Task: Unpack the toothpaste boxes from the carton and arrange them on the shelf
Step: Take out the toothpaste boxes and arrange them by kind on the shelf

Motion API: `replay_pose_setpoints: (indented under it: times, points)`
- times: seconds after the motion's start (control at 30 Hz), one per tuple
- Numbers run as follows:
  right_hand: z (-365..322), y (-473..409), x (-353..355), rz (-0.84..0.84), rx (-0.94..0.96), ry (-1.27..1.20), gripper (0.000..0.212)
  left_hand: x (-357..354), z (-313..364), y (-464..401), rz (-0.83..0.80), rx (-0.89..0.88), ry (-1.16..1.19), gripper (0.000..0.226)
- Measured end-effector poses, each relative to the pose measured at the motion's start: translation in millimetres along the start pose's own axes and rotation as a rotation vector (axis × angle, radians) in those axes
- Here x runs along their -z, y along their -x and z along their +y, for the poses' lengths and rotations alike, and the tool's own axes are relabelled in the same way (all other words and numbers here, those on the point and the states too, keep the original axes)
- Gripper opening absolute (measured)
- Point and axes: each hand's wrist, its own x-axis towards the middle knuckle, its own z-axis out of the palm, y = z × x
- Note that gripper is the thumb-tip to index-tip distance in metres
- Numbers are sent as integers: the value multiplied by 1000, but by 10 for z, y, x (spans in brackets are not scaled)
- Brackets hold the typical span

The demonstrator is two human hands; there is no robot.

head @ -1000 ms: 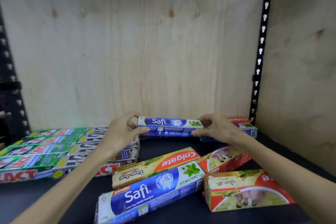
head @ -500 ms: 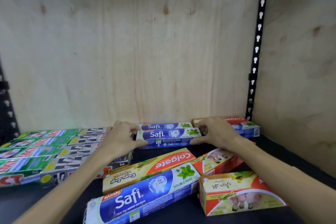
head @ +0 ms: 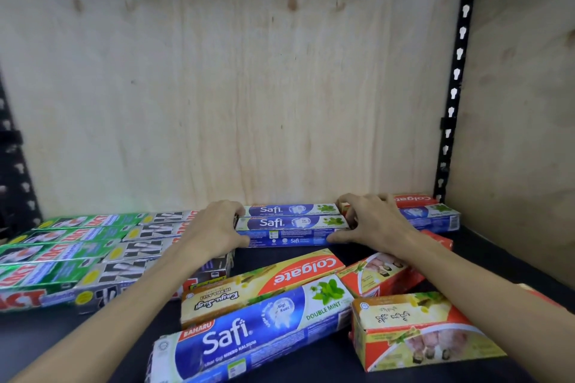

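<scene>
We see the blue Safi box [head: 291,228] now down on the shelf [head: 311,361], lying lengthwise near the back wall [head: 249,87] — a second ago it was lifted above the dark surface, held between both hands. Half a second ago it was already low; now it sits flush in front of a second Safi box [head: 292,210] that lies against the wall, the two touching side by side.

Left hand [head: 214,228] grips the box's left end, fingers curled over the top, thumb along the front face. Right hand [head: 370,221] grips the right end the same way, thumb on the front lower edge. Neither has let go yet — we read this as the final squaring-up of the box against its neighbour.

So this box looks placed, and release is probably next. To the right, behind the right hand, a Colgate box [head: 410,199] and another blue box [head: 432,218] lie at the back corner by the black upright [head: 457,71].

Loose stock is left at the front: a big Safi box [head: 249,333] lying askew, a Colgate box [head: 267,283] upside-down beside it, and two red-and-yellow boxes [head: 420,329] on the right. The green boxes [head: 62,252] on the left are already in rows. The carton isn't in view, so we can't tell how much is left in it.
</scene>
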Motion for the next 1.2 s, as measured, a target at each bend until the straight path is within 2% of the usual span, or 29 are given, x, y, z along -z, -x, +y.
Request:
replay_pose_setpoints:
  times: [0.13, 0.2, 0.3, 0.37, 0.43, 0.57, 0.63, 0.7, 0.77, 0.87, 1.03, 1.2]
  points:
    - [4, -1, 15, -3, 3, 70, 78, 24, -25, 8, -27, -15, 16, 61]
    - [-24, -1, 69, 57, -6, 82, 80, 68, -36, 52, -37, -42, 65, 56]
    - [-44, -2, 214, 152, 25, -34, 75, 172, 27, 221, 25, -176, 158, 41]
    - [-36, 19, 347, 92, 55, -160, 68, 263, 117, 404, 58, -250, 255, 32]
    - [-73, 121, 505, 7, 86, -257, 61, 323, 202, 613, -24, -314, 325, 39]
    - [-309, 601, 788, -98, 141, -461, 36, 347, 291, 1013, -284, -444, 276, 73]
    - [-450, 876, 790, -147, 169, -502, 42, 370, 288, 1164, -309, -470, 205, 80]
    - [-587, 1076, 735, -213, 172, -464, 67, 385, 272, 1292, -295, -486, 156, 86]
    - [-704, 1177, 667, -260, 158, -314, 92, 370, 256, 1383, -291, -498, 142, 87]
    - [-810, 1216, 575, -275, 120, -147, 107, 354, 216, 1440, -269, -501, 119, 90]
    - [-989, 1265, 639, -263, 130, -143, 102, 444, 86, 1531, -315, -415, 216, 106]
    - [-1194, 1400, 631, -202, 190, -122, 92, 487, -109, 1662, -295, -383, 266, 104]
